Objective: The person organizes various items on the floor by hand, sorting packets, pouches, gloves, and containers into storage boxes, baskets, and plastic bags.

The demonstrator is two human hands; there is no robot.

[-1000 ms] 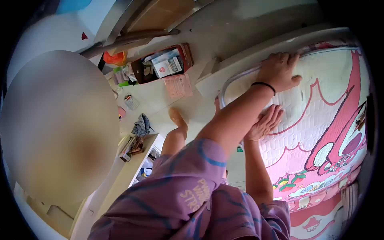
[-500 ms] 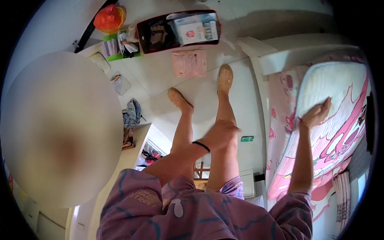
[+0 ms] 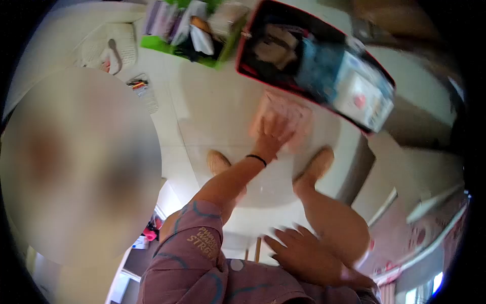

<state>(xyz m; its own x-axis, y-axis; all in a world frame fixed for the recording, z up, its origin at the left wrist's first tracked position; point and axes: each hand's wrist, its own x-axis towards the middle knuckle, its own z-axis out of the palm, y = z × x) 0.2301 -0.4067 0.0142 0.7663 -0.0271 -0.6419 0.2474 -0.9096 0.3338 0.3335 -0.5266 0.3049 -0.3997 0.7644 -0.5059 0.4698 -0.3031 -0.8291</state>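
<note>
The floor [image 3: 212,99] carries the things; it is pale and smooth, crossed by thin seam lines. Just off its middle, towards 1 o'clock, a pink packet [image 3: 292,107] lies flat, partly covered from view. Farther out at 1 o'clock stands a dark box [image 3: 250,57] with a red rim, set at a slant just beyond the packet. At 11 o'clock is a bright green holder [image 3: 164,45], near the box. A small clear pack [image 3: 148,96] lies at 10 o'clock. The person's feet rest at 9 o'clock and 3 o'clock, well apart.
</note>
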